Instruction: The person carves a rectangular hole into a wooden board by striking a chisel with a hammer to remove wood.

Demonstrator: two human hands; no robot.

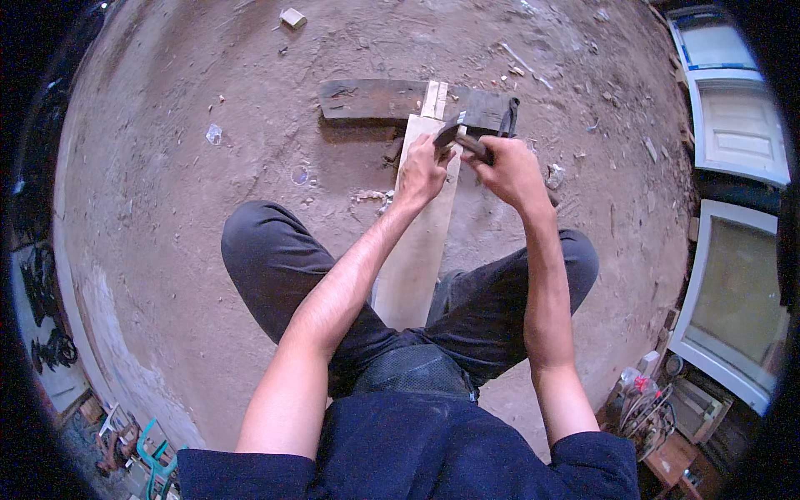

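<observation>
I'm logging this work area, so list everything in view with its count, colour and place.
Long board: one, pale wood, running between the legs
Crosswise plank: one, dark, at the board's far end
Hand tool: one, brown handle, dark head, above the board; exact type unclear
Small block: one, pale, at the top, left of centre
Panels: three, white-framed, along the right edge
Teal item: one, lower left
Piled clutter: uncounted, mixed colours, lower right
Ground: one, brown, strewn with uncounted scraps
Legs: two, dark trousers, beside the board
Shirt: one, navy, bottom
Left hand: one, bare, at the board
Right hand: one, bare, gripping the tool
</observation>
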